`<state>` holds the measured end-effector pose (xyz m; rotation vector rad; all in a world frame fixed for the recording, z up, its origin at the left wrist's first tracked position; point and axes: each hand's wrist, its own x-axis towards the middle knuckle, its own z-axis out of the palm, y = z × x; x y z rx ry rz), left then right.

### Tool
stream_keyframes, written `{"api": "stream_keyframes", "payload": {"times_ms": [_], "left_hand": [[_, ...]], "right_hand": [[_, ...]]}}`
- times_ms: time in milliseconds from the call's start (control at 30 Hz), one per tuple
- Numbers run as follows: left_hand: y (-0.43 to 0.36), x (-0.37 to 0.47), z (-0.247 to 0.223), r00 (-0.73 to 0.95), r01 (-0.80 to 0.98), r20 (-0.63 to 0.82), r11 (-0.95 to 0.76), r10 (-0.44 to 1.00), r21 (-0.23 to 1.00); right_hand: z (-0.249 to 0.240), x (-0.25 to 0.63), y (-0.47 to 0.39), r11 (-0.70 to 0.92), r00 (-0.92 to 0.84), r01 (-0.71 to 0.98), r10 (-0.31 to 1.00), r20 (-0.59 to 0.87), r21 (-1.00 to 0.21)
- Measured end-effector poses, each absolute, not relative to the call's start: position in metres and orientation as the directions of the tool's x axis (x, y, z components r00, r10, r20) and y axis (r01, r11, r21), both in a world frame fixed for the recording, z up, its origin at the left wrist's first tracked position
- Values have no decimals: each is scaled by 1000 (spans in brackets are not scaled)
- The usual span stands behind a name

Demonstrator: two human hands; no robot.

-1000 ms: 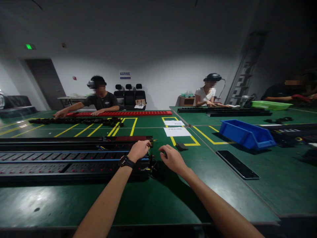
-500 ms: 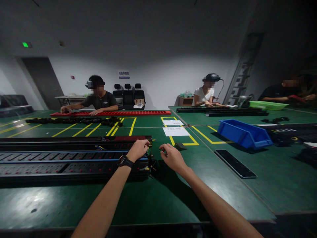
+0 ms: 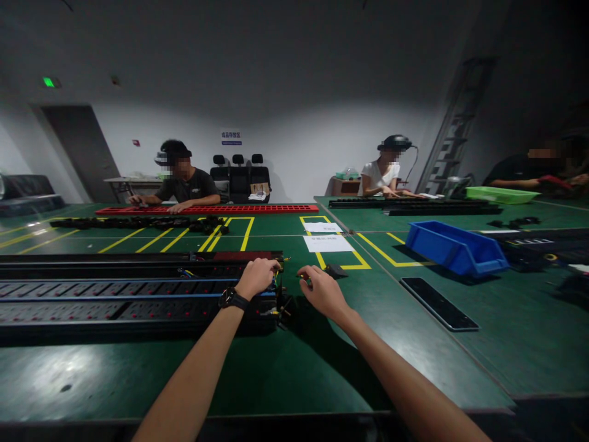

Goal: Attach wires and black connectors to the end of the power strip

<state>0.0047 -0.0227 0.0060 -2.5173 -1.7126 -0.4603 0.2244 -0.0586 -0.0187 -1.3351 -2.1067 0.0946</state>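
Long black power strips [image 3: 138,310] with red-marked sockets and blue edges lie side by side on the left of the table. My left hand [image 3: 257,276], wearing a watch, is over their right end, fingers bent closed on yellow-green wires [image 3: 277,279] there. More loose wires [image 3: 271,313] stick out at the near corner. Just right of the strip ends, my right hand [image 3: 323,293] hangs above the table with thumb and fingers curled into a pinch. Whatever is at its fingertips is too small to make out. A small dark part [image 3: 335,271] lies behind it.
A phone [image 3: 439,304] and a blue bin [image 3: 455,248] are to the right. White paper sheets [image 3: 327,243] lie ahead on the green table [image 3: 257,380]. Across it, co-workers sit by a red slotted rail [image 3: 257,209] and black rails [image 3: 442,209].
My right hand has shifted slightly, its fingers still curled. My left hand stays at the strip ends. The co-worker at the left has moved a hand along the red rail to the right.
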Motion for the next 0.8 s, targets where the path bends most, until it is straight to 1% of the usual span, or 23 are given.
{"api": "stream_keyframes", "payload": {"times_ms": [67,233,333,467,633,700,800], "left_hand": [[-21,4,5,327,913,288,-380,900,150],[-16,2,1,326,891,316,-402,891,214],[-13,1,-1,348,868,315,-430,883,247],[-13,2,0,348,864,317,-433,882,257],[-16,3,1,352,865,320,-436,880,249],[-16,3,2,348,865,317,-433,882,253],[-16,2,2,348,863,317,-433,882,260]], "right_hand": [[-16,227,-57,420,-213,818,857,470,-394],[-9,246,-48,199,52,857,884,464,-475],[-5,260,-44,121,110,866,901,421,-485],[-2,268,-43,83,56,907,948,313,-414],[-6,261,-46,165,-106,937,974,199,-309],[-9,256,-47,188,-147,940,977,157,-285],[-13,253,-49,193,-163,940,978,127,-281]]}}
